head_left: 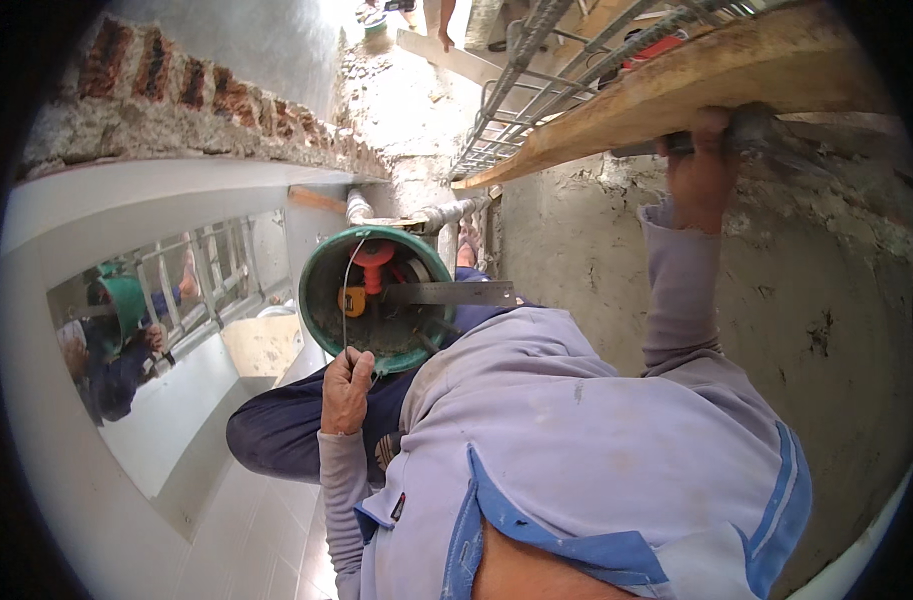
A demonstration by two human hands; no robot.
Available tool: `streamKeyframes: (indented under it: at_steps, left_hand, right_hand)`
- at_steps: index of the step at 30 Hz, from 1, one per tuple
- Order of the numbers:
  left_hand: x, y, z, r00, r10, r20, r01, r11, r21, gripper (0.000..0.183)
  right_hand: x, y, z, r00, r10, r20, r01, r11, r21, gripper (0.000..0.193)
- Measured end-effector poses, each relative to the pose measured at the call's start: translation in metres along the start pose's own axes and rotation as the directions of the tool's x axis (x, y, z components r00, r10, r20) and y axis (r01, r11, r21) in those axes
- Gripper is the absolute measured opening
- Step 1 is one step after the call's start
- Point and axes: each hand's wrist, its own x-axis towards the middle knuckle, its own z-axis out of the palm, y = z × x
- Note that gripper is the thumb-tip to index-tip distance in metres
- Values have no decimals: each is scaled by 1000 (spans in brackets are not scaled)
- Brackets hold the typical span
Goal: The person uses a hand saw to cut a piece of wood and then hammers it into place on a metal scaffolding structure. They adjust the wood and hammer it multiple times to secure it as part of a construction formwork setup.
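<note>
My left hand (347, 392) is closed on the thin wire handle (347, 305) of a green bucket (307, 290). Inside the bucket lie a tool with a round red part (374, 256), a yellow tape measure (353, 301) and a flat steel blade (467, 293) that sticks out over the right rim. My raised right hand (704, 172) is closed around a dark object (682, 143), whose kind I cannot make out. It is just below the edge of a long wooden board (667, 95), beside a rough grey cement surface (617, 250).
A cage of steel rebar (517, 100) runs behind the board. Broken brickwork (177, 90) tops the white wall at left, where a reflective pane (177, 270) shows a person and the bucket. At the top, another person's hand (446, 38) hangs by a pale board (457, 60).
</note>
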Motion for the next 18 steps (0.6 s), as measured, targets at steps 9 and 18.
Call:
streamKeyframes:
  at_steps: [9, 18]
  left_hand:
    - [11, 64, -9, 989, 143, 46, -146, 834, 532, 33]
    - [35, 134, 12, 916, 374, 143, -382, 706, 596, 33]
  right_hand:
    - [-26, -14, 28, 965, -209, 158, 175, 963, 204, 22]
    - [-13, -37, 5, 949, -283, 140, 281, 959, 35, 26]
